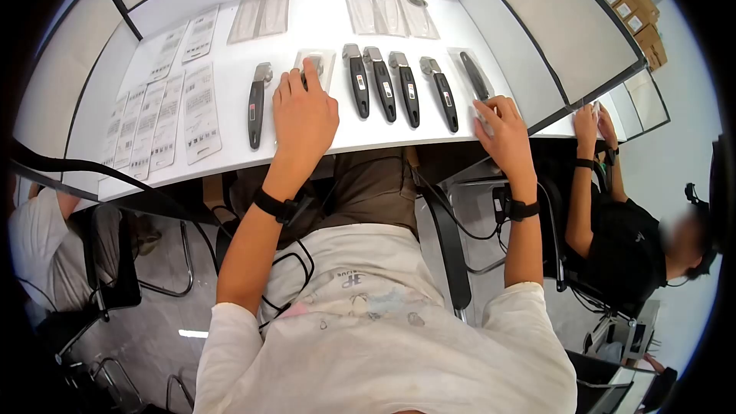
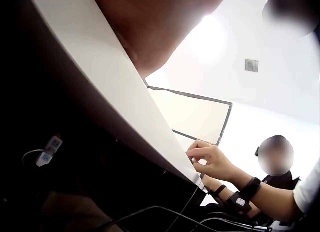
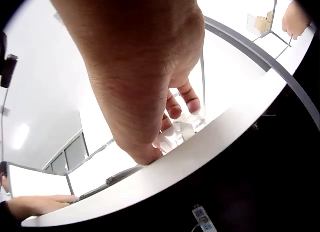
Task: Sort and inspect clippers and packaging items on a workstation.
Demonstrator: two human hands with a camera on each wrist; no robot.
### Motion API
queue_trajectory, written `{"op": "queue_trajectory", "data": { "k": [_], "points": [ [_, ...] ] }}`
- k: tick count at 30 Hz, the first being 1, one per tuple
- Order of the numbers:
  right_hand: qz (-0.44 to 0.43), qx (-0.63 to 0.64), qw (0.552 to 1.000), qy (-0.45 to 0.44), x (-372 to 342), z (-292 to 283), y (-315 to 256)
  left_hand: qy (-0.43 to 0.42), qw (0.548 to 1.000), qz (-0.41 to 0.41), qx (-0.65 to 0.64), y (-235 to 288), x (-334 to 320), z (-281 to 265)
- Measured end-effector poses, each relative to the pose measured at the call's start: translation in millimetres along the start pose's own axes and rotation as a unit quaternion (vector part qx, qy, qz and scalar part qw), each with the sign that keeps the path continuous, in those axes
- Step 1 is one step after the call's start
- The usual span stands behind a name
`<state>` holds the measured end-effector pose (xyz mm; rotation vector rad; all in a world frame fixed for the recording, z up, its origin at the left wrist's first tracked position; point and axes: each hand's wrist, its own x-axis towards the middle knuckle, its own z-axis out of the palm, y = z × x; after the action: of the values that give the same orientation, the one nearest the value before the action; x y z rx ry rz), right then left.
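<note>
In the head view my left hand [image 1: 307, 119] lies over a clear plastic pack [image 1: 327, 69], its fingers resting near a metal tool head that shows at the fingertips; the rest of that tool is hidden. My right hand [image 1: 504, 138] pinches the near end of another clear pack [image 1: 464, 61] holding a black-handled tool [image 1: 475, 75]. Clear plastic [image 3: 186, 131] shows at the right fingertips in the right wrist view. Between the hands lie several black-handled tools with metal heads [image 1: 381, 84]. One more such tool [image 1: 255, 111] lies left of my left hand.
Printed backing cards [image 1: 202, 111] lie in rows at the table's left. Clear plastic shells [image 1: 261, 17] lie at the back, with more shells [image 1: 379, 14] to their right. Low partition walls [image 1: 521, 27] enclose the white table [image 1: 307, 11]. Another person [image 1: 625, 238] sits at the right.
</note>
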<state>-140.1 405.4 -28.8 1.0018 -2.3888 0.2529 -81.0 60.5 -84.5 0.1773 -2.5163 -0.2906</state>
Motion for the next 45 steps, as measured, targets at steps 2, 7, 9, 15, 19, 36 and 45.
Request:
{"op": "queue_trajectory", "data": {
  "k": [2,7,9,15,19,36,45],
  "points": [
    [0.020,0.050,0.998,-0.011,-5,0,8,0.001,1.000,0.002,0.001,0,0,-2],
    [0.072,0.118,0.990,0.010,-6,2,13,0.007,1.000,0.006,0.007,1,0,-2],
    [0.126,0.137,0.982,0.024,-2,4,15,0.007,1.000,0.004,-0.002,1,0,-3],
    [0.190,0.216,0.957,-0.025,11,0,42,0.043,0.999,0.019,0.024,0,-1,1],
    [0.142,0.160,0.971,-0.105,22,-7,55,0.061,0.997,0.025,0.032,-1,-2,2],
    [0.133,0.112,0.966,-0.193,38,-4,62,0.061,0.997,0.028,0.028,-1,-3,2],
    [0.016,0.018,0.994,-0.111,59,16,79,0.068,0.997,0.027,0.011,1,-2,-2]
  ]
}}
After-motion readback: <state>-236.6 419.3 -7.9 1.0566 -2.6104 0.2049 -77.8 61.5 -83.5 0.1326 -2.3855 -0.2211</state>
